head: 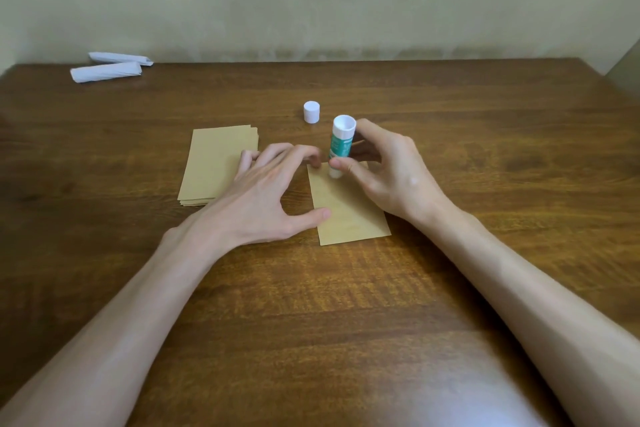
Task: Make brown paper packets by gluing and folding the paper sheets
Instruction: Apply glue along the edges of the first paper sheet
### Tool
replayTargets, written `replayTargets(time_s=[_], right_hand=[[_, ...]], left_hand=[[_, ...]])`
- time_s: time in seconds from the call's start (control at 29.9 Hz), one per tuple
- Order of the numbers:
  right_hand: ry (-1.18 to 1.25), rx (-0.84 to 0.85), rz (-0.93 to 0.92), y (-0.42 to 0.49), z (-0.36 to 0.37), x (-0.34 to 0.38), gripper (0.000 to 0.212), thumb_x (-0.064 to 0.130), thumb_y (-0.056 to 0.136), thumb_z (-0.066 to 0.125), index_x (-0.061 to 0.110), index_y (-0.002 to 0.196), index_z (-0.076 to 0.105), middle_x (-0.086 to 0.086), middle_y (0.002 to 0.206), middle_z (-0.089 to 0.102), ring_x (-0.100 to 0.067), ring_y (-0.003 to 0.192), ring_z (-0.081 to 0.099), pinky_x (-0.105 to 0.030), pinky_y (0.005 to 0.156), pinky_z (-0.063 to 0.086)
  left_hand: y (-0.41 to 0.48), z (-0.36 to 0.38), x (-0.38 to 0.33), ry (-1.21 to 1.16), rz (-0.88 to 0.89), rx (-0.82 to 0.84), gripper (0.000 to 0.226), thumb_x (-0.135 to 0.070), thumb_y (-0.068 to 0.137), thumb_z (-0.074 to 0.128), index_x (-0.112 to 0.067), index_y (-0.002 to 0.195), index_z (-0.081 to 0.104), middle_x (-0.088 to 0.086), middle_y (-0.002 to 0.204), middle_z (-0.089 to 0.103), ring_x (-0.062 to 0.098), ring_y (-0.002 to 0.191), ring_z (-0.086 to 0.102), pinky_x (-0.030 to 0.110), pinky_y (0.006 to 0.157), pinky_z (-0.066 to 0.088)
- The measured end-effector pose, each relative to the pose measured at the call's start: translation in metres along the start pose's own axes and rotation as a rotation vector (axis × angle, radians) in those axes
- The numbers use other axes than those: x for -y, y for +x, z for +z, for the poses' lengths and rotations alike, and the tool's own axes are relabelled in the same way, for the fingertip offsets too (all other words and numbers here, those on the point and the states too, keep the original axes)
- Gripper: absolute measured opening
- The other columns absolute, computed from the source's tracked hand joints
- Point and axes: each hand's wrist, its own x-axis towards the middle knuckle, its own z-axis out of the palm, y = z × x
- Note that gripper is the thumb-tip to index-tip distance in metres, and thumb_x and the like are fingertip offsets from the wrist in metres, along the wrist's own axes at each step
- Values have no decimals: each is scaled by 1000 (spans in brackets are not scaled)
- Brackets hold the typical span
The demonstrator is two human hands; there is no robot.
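From the head view, my right hand (391,170) pinches the glue stick (341,146) between thumb and fingers. It stands nearly upright, with its lower end on the far edge of a single brown sheet (349,215). I judge that edge is getting its line of glue, and the upright hold puts the tip flat to the paper.

My left hand (263,191) is spread wide and grips nothing. Its thumb presses the sheet's near-left edge and its fingertips reach the far-left corner, though they are blurred. That looks like bracing, so the sheet does not slide under the stick.

The stack of brown sheets (214,163) lies just beyond and under the left hand's outer fingers, where the next one is easy to draw. The cap (311,111) stands just past the fingertips of both hands, out of the gluing path but in reach. Two white folded papers (107,68) lie well away, far beyond the left hand on the worktop (346,288). No fold is made in this sheet yet.
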Motion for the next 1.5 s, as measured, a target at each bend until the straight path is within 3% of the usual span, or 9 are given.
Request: replayTargets(time_s=[0.1,0.2,0.33,0.47,0.63,0.94,1.2,1.4,1.5], right_hand=[[-40,6,-2,0,-2,0,20,24,99,76,18,111,62,9,105,73,0,106,69,-5,87,48],[-50,50,-7,0,-3,-3,22,21,101,72,9,117,63,5,110,74,-3,108,70,-13,94,54],[-69,74,-3,-1,-5,-6,21,20,102,69,8,118,62,3,112,73,-7,109,71,-28,98,58],[-92,24,18,-2,-9,-8,21,23,100,73,10,112,62,6,107,74,-5,104,72,-30,89,61],[-116,12,54,-4,-15,-10,23,27,99,73,12,113,62,3,110,75,-9,105,74,-34,93,62],[-154,20,128,-7,-26,-7,25,25,100,73,12,117,62,9,111,69,-5,104,68,-1,82,49],[-186,29,152,-10,-30,-9,29,28,100,72,15,122,61,3,121,71,-8,110,69,-7,81,53],[-37,-203,187,-12,-34,-9,31,33,100,73,14,123,64,5,117,72,-4,106,70,-18,90,58],[68,-189,177,-9,-28,-7,25,26,100,74,13,119,66,4,113,74,-5,106,72,-24,94,59]], left_hand=[[0,0,0,0,0,0,69,-68,88,62,-38,145,36,-26,138,42,-3,142,25,35,109,24],[0,1,1,1,1,0,70,-69,88,61,-38,145,36,-25,141,43,-3,142,26,34,108,24],[1,2,2,0,-9,16,70,-70,88,61,-39,146,35,-26,143,43,-4,142,25,35,108,25],[1,1,2,-3,-10,21,69,-69,88,61,-42,146,34,-26,144,42,-4,141,25,36,108,26],[1,1,2,-6,-9,20,69,-68,88,62,-42,145,35,-26,142,42,-4,141,25,32,106,23],[1,1,2,-7,-3,16,69,-68,88,63,-41,145,35,-24,143,44,-3,142,26,32,107,23],[1,2,3,-13,-2,23,69,-68,89,63,-41,146,35,-24,143,43,-3,142,26,30,105,21],[0,3,3,-14,11,7,68,-66,89,63,-39,145,36,-25,142,44,-3,142,26,33,108,24],[0,3,3,-14,13,8,69,-67,89,63,-39,145,35,-24,142,45,-3,142,27,33,108,24]])
